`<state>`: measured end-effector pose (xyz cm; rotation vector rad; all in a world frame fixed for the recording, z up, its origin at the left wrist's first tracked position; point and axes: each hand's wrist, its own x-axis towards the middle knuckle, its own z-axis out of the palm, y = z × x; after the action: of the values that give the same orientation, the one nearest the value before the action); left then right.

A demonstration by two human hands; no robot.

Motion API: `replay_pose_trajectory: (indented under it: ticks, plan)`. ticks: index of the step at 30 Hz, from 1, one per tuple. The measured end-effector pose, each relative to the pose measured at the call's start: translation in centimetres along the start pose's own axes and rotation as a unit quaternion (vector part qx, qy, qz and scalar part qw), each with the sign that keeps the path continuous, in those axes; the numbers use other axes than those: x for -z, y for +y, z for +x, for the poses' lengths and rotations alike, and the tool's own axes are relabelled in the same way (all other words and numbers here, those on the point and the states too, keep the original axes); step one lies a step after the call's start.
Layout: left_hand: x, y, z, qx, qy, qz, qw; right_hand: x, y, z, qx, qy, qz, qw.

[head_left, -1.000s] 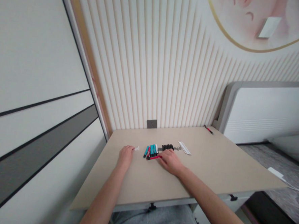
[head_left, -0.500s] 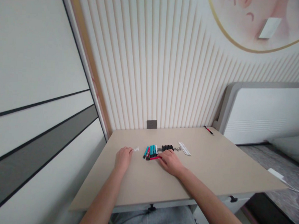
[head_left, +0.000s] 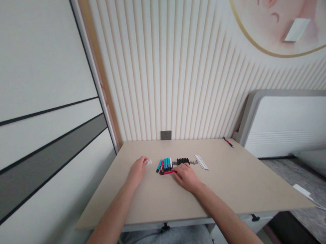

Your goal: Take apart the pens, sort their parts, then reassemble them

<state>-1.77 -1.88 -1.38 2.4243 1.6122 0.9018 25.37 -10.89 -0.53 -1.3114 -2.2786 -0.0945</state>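
My left hand (head_left: 138, 169) rests on the left part of the table, its fingertips pinched together at the edge of a small heap of white pieces (head_left: 149, 161). What lies between those fingertips is too small to make out. My right hand (head_left: 186, 176) is closed on a red pen barrel (head_left: 168, 172) with a dark end pointing left. Just beyond that barrel lie several blue pen barrels (head_left: 166, 164), another red one (head_left: 161, 166) and a white one (head_left: 171, 162). Behind my right fingers is a row of short black pen parts (head_left: 183, 160).
Small metal springs (head_left: 194, 162) lie right of the black parts, then several thin white refills (head_left: 201, 162). A red and black pen (head_left: 228, 142) lies at the table's (head_left: 239, 178) far right corner. A ribbed wall with a dark socket (head_left: 166, 135) stands behind; a cabinet is at left.
My left hand has shifted slightly forward and right, its fingertips now higher against the white pieces. My right hand keeps the red pen barrel in the same place.
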Motion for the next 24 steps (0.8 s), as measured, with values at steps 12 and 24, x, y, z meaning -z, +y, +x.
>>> replay_pose_trajectory:
  ticks: [12,24]
  plan:
    - [-0.6,4.5,-1.0,-0.299,-0.050,-0.098,0.948,-0.6,0.3,-0.1,0.036,-0.009,0.028,0.999]
    - [-1.4,5.7,-1.4,-0.297,-0.129,-0.110,0.940,-0.3,-0.2,0.1,0.044,0.001,0.039,0.998]
